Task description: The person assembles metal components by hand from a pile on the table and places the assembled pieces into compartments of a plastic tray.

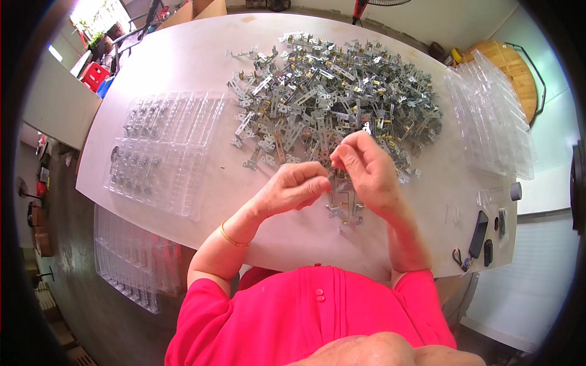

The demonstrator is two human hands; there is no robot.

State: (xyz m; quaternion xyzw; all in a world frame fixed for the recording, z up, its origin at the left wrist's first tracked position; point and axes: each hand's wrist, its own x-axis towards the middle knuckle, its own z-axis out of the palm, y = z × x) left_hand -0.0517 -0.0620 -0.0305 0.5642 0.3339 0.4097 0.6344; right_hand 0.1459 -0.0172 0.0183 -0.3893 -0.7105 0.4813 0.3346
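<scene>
My left hand [296, 188] is closed in a pinch near the table's front. Close by on its right, my right hand [367, 171] is also closed, its thumb pressed against the bent fingers. What either hand holds is too small or hidden to make out. Below and between them, several small metal brackets [345, 210] with thin wire-like parts lie on the table. Just beyond my hands spreads a large heap of silvery metal brackets [323, 91], some with brass-coloured pieces.
Clear plastic trays [183, 152], partly filled with metal parts, lie at the left of the white table [256, 244]. More clear trays [488, 116] are stacked at the right. A phone [478, 234] and scissors [459, 259] lie at the right edge. Other trays [131, 256] sit below the left edge.
</scene>
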